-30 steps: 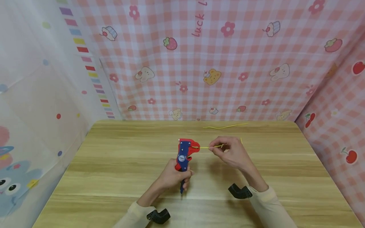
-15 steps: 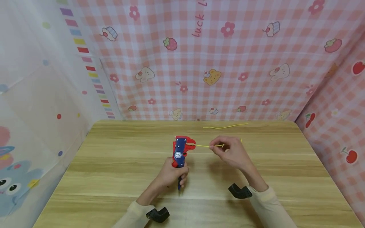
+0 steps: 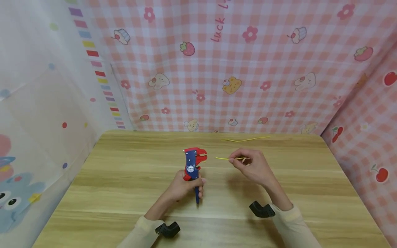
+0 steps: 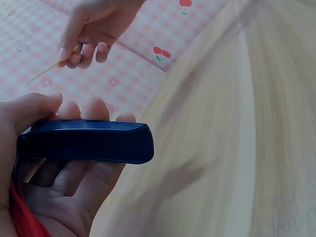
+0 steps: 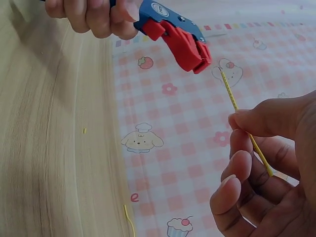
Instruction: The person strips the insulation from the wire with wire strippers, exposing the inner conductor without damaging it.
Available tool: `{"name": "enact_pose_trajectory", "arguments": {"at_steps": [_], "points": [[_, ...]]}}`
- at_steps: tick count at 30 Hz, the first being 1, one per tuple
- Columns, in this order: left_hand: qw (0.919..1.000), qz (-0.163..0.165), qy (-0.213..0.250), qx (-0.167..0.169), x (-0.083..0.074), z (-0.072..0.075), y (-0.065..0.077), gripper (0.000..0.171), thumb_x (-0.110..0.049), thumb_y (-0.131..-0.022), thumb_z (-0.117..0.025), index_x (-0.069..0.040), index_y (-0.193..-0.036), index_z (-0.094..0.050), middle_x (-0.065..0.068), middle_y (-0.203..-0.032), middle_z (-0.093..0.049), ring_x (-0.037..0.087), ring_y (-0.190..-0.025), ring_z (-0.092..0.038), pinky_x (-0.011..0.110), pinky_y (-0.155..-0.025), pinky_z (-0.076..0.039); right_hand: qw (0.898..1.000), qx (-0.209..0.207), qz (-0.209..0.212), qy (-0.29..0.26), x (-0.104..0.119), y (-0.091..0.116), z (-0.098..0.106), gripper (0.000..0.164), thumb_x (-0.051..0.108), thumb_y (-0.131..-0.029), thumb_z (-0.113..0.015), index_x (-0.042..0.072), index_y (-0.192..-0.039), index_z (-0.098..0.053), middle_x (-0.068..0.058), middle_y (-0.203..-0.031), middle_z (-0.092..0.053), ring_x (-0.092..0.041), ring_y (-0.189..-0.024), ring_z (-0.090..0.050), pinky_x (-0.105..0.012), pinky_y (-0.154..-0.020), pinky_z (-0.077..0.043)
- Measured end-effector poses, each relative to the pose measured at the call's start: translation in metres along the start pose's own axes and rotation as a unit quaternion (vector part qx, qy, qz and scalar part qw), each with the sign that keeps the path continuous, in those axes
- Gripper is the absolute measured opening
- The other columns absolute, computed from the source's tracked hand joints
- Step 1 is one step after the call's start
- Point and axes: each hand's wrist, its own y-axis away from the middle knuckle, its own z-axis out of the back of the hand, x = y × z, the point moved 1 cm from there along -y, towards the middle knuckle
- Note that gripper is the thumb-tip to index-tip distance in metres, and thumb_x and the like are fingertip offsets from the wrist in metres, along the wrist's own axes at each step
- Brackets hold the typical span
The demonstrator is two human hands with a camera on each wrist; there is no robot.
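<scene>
My left hand point(image 3: 186, 186) grips the blue handle of a red-and-blue wire stripper point(image 3: 190, 163), which stands head up above the table. Its red jaws point right and are parted at the front. Across a small gap, my right hand point(image 3: 252, 167) pinches a thin yellow wire point(image 3: 221, 158) between thumb and forefinger. The wire's free end points toward the stripper, and a fine greyish tip shows in the right wrist view, where the wire point(image 5: 228, 91) runs on across the curled fingers. The left wrist view shows the handle point(image 4: 89, 140) lying across the left palm.
Another yellow wire point(image 3: 245, 139) lies along the back of the wooden table point(image 3: 133, 206). A tiny yellow piece point(image 5: 85, 131) lies on the wood below the stripper. Checked curtain point(image 3: 204, 69) hangs behind the table's back edge. Black wrist mounts point(image 3: 262, 209) stick out from both sleeves.
The stripper has moved left, away from the right hand. The wire's end, between its jaws a second ago, is now out and apart from them. A tiny yellow piece now shows beside the stripper.
</scene>
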Motion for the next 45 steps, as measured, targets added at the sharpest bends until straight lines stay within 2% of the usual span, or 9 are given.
{"name": "enact_pose_trajectory", "arguments": {"at_steps": [4, 13, 19, 23, 26, 31, 35, 40, 45], "points": [[1.0000, -0.002, -0.004, 0.004, 0.004, 0.003, 0.001, 0.023, -0.019, -0.097, -0.072, 0.001, -0.093, -0.060, 0.003, -0.070, -0.067, 0.019, -0.062, -0.069, 0.036, -0.071, -0.063, 1.000, -0.001, -0.007, 0.000, -0.003, 0.003, -0.001, 0.003, 0.019, -0.095, -0.074, 0.019, -0.094, -0.077, -0.001, -0.089, -0.076, -0.011, -0.070, -0.060, -0.024, -0.062, -0.055], [0.9996, 0.023, 0.012, 0.006, 0.016, 0.006, 0.005, 0.031, -0.027, -0.096, -0.073, 0.000, -0.101, -0.059, 0.004, -0.076, -0.072, 0.018, -0.063, -0.070, 0.035, -0.068, -0.063, 1.000, -0.005, -0.019, 0.002, -0.012, 0.006, -0.004, 0.004, 0.018, -0.095, -0.074, 0.018, -0.093, -0.077, 0.001, -0.090, -0.075, -0.011, -0.072, -0.061, -0.023, -0.062, -0.055], [0.9985, 0.032, 0.044, 0.010, 0.023, 0.009, 0.005, 0.025, -0.019, -0.098, -0.071, 0.000, -0.103, -0.057, 0.006, -0.077, -0.073, 0.019, -0.065, -0.071, 0.039, -0.068, -0.065, 1.000, 0.001, -0.028, 0.000, -0.019, 0.007, -0.006, 0.005, 0.020, -0.096, -0.073, 0.017, -0.093, -0.076, -0.004, -0.089, -0.075, -0.012, -0.073, -0.061, -0.024, -0.060, -0.054], [0.9983, 0.027, 0.051, 0.007, 0.024, 0.011, 0.006, 0.031, -0.023, -0.096, -0.074, 0.000, -0.104, -0.056, 0.004, -0.076, -0.072, 0.019, -0.065, -0.072, 0.042, -0.070, -0.065, 0.999, 0.007, -0.035, 0.002, -0.023, 0.007, -0.006, 0.007, 0.021, -0.097, -0.073, 0.016, -0.094, -0.076, -0.008, -0.090, -0.075, -0.013, -0.071, -0.059, -0.024, -0.060, -0.053], [0.9986, 0.021, 0.048, 0.003, 0.023, 0.012, 0.007, 0.034, -0.025, -0.094, -0.076, 0.001, -0.105, -0.056, 0.003, -0.075, -0.072, 0.018, -0.065, -0.072, 0.043, -0.071, -0.066, 0.999, 0.012, -0.038, 0.004, -0.025, 0.007, -0.006, 0.006, 0.020, -0.097, -0.073, 0.016, -0.094, -0.076, -0.010, -0.091, -0.075, -0.014, -0.070, -0.059, -0.024, -0.059, -0.053], [0.9991, 0.014, 0.040, -0.002, 0.022, 0.014, 0.008, 0.033, -0.025, -0.095, -0.075, 0.000, -0.104, -0.057, 0.003, -0.075, -0.072, 0.018, -0.066, -0.072, 0.045, -0.071, -0.066, 0.999, 0.017, -0.044, 0.008, -0.028, 0.006, -0.007, 0.008, 0.019, -0.096, -0.073, 0.012, -0.096, -0.076, -0.003, -0.089, -0.074, -0.013, -0.070, -0.059, -0.023, -0.060, -0.053], [0.9992, 0.016, 0.035, -0.009, 0.024, 0.016, 0.008, 0.030, -0.024, -0.096, -0.074, 0.000, -0.104, -0.057, 0.003, -0.076, -0.072, 0.019, -0.066, -0.072, 0.045, -0.072, -0.066, 0.999, 0.021, -0.041, 0.008, -0.033, 0.006, -0.009, 0.008, 0.016, -0.095, -0.074, 0.009, -0.097, -0.076, -0.002, -0.088, -0.074, -0.011, -0.070, -0.059, -0.023, -0.061, -0.053], [0.9991, 0.020, 0.033, -0.018, 0.025, 0.020, 0.009, 0.025, -0.019, -0.099, -0.070, 0.002, -0.106, -0.057, 0.005, -0.077, -0.071, 0.020, -0.066, -0.072, 0.045, -0.073, -0.066, 0.999, 0.021, -0.041, 0.016, -0.039, 0.007, -0.010, 0.007, 0.017, -0.095, -0.074, 0.010, -0.096, -0.076, 0.000, -0.088, -0.073, -0.010, -0.071, -0.058, -0.023, -0.061, -0.053], [0.9995, 0.018, 0.023, -0.013, 0.023, 0.020, 0.008, 0.026, -0.020, -0.099, -0.070, 0.001, -0.107, -0.057, 0.005, -0.079, -0.072, 0.021, -0.068, -0.072, 0.046, -0.074, -0.066, 0.998, 0.007, -0.051, 0.028, -0.048, 0.010, -0.007, 0.006, 0.017, -0.094, -0.075, 0.011, -0.095, -0.077, 0.002, -0.089, -0.073, -0.008, -0.074, -0.059, -0.022, -0.062, -0.053]]}}
